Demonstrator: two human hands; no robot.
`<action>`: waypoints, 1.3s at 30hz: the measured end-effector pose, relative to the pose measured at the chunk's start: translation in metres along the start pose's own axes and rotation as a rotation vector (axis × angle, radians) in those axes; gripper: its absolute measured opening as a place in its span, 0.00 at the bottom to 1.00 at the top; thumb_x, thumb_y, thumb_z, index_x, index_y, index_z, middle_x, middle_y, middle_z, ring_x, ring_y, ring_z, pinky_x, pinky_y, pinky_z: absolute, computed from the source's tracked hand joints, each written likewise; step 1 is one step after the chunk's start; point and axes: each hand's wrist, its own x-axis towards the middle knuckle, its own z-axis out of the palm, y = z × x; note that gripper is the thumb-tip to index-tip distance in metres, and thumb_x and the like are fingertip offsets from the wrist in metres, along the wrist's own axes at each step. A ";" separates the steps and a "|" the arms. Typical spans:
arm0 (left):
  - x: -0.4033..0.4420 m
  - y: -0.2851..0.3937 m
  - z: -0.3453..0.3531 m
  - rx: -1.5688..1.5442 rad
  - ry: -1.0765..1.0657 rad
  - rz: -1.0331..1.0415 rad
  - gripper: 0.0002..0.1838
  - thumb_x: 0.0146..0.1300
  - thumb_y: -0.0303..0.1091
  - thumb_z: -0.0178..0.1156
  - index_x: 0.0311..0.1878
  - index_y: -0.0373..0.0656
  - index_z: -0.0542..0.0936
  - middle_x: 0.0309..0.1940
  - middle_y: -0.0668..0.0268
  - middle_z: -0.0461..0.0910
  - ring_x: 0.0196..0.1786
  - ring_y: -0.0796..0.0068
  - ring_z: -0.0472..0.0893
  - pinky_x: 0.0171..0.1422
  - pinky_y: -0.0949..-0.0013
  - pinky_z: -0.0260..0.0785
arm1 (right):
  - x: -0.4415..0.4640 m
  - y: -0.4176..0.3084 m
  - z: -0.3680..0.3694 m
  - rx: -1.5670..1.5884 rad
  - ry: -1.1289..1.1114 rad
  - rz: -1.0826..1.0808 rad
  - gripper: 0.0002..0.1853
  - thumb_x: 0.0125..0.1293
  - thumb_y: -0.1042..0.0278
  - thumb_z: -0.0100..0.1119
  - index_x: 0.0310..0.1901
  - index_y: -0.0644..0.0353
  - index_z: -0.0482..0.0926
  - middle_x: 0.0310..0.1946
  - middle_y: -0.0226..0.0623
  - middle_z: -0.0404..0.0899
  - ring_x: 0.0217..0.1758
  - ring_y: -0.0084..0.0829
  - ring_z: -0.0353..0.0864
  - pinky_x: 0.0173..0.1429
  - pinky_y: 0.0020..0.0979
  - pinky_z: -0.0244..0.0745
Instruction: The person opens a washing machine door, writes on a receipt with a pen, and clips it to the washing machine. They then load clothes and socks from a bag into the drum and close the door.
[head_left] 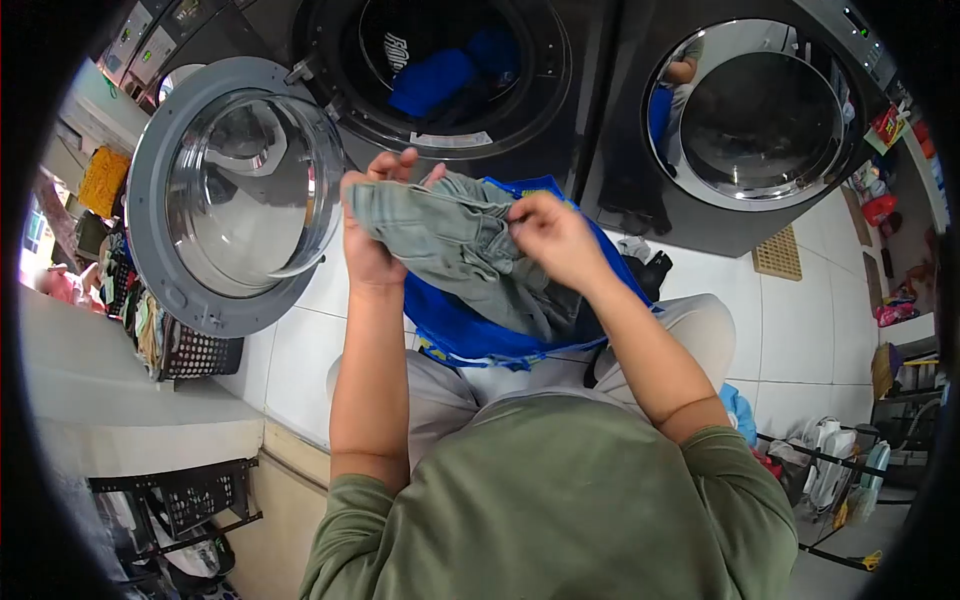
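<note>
I hold a pair of grey-green pants point(440, 230) stretched between my two hands. My left hand point(372, 240) grips the left end, its fingertips showing above the cloth and partly hidden behind it. My right hand point(555, 240) pinches the right side of the fabric, fingers closed. The lower part of the pants hangs into an open blue bag point(455, 335) between my legs. Beyond it, the front-loading washing machine point(545, 150) stands open with blue and dark clothes point(440, 80) in its drum.
The round glass door point(240, 190) is swung out to the left. A second machine with a shut door point(760, 110) stands at the right. At the left is a laundry basket point(200, 352) full of clothes. White floor tiles point(800, 300) and a rack point(820, 460) lie to the right.
</note>
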 end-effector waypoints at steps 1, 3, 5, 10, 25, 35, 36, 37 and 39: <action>-0.002 0.004 0.007 -0.003 -0.041 0.076 0.04 0.69 0.38 0.52 0.38 0.55 0.75 0.50 0.66 0.74 0.66 0.62 0.69 0.72 0.31 0.57 | 0.006 0.001 -0.011 0.057 0.129 -0.012 0.04 0.64 0.77 0.59 0.40 0.60 0.79 0.27 0.27 0.77 0.30 0.15 0.71 0.36 0.22 0.68; -0.004 0.004 0.007 -0.049 -0.004 0.057 0.02 0.65 0.36 0.54 0.38 0.54 0.75 0.49 0.68 0.74 0.66 0.63 0.69 0.72 0.30 0.57 | 0.009 -0.012 -0.025 -0.034 0.387 -0.173 0.02 0.64 0.78 0.58 0.37 0.62 0.80 0.28 0.28 0.78 0.30 0.17 0.73 0.36 0.23 0.69; -0.003 0.002 0.004 -0.066 -0.036 0.040 0.06 0.61 0.36 0.56 0.41 0.54 0.77 0.50 0.69 0.75 0.67 0.63 0.69 0.73 0.28 0.55 | 0.000 -0.039 -0.019 -0.151 0.419 -0.450 0.03 0.61 0.80 0.60 0.36 0.64 0.79 0.29 0.34 0.78 0.31 0.24 0.76 0.38 0.25 0.72; -0.006 -0.024 0.008 -0.086 -0.173 0.015 0.14 0.55 0.37 0.61 0.46 0.52 0.78 0.50 0.69 0.74 0.67 0.64 0.69 0.73 0.26 0.53 | -0.023 -0.043 0.028 -0.539 0.140 -0.374 0.17 0.56 0.70 0.68 0.47 0.63 0.79 0.40 0.45 0.79 0.45 0.49 0.80 0.50 0.40 0.76; -0.046 0.006 0.012 2.218 -0.815 -0.095 0.17 0.56 0.47 0.68 0.31 0.40 0.84 0.52 0.58 0.74 0.63 0.53 0.68 0.68 0.46 0.55 | 0.065 -0.142 -0.082 -0.503 -0.387 -0.272 0.16 0.53 0.59 0.74 0.38 0.61 0.86 0.29 0.37 0.85 0.33 0.24 0.81 0.42 0.28 0.73; -0.015 -0.001 0.042 1.520 -0.409 -0.223 0.22 0.64 0.45 0.65 0.23 0.37 0.75 0.18 0.56 0.72 0.22 0.59 0.70 0.29 0.59 0.65 | -0.033 -0.004 0.045 -0.965 -0.576 -0.561 0.32 0.53 0.54 0.71 0.49 0.77 0.76 0.49 0.52 0.77 0.55 0.45 0.78 0.55 0.37 0.79; -0.019 -0.010 0.041 1.545 -0.497 -0.236 0.17 0.65 0.41 0.65 0.28 0.36 0.80 0.17 0.59 0.73 0.23 0.65 0.73 0.30 0.64 0.65 | -0.029 0.006 0.052 -1.034 -0.666 -0.640 0.31 0.53 0.59 0.71 0.51 0.77 0.77 0.48 0.53 0.79 0.54 0.44 0.80 0.57 0.38 0.77; -0.025 -0.018 0.044 1.566 -0.581 -0.169 0.18 0.64 0.42 0.65 0.26 0.36 0.79 0.18 0.57 0.72 0.23 0.60 0.74 0.30 0.62 0.65 | -0.026 0.015 0.059 -0.914 -0.764 -0.385 0.26 0.53 0.63 0.71 0.49 0.74 0.79 0.46 0.52 0.81 0.54 0.44 0.81 0.59 0.38 0.76; -0.038 -0.031 0.056 1.622 -0.708 -0.075 0.21 0.62 0.43 0.66 0.22 0.37 0.75 0.19 0.53 0.72 0.26 0.49 0.75 0.29 0.59 0.66 | -0.017 0.017 0.071 -0.744 -0.835 0.013 0.20 0.53 0.67 0.70 0.45 0.70 0.83 0.45 0.51 0.83 0.53 0.43 0.82 0.60 0.37 0.75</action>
